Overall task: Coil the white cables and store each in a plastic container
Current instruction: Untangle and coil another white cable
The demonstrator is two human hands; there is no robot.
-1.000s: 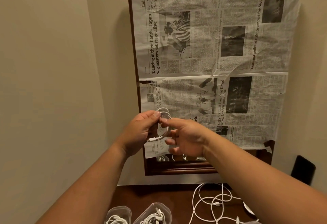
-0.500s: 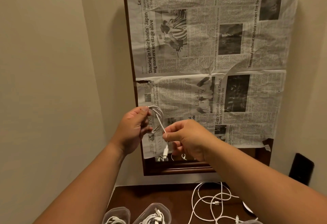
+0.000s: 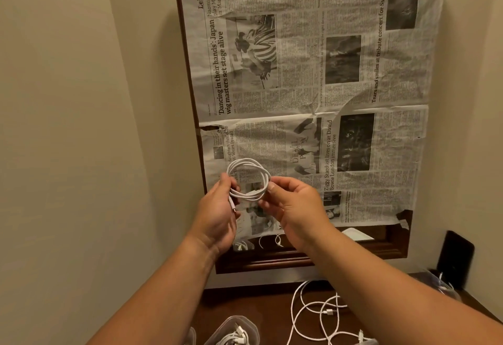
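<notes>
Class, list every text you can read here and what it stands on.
On the newspaper: "'Dancing in their hands': Japan wig masters set stage alive"
Same newspaper: "Ziggy Stardust lives on at David Bowie London immersive"
Same, cut off: "Tears and smiles at tribute concert for Swiss fire"
Section label: "Leisur", end unclear.
Small print: unreadable.

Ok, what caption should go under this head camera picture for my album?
Left hand and right hand hold a coiled white cable before taped-up newspaper.
</notes>
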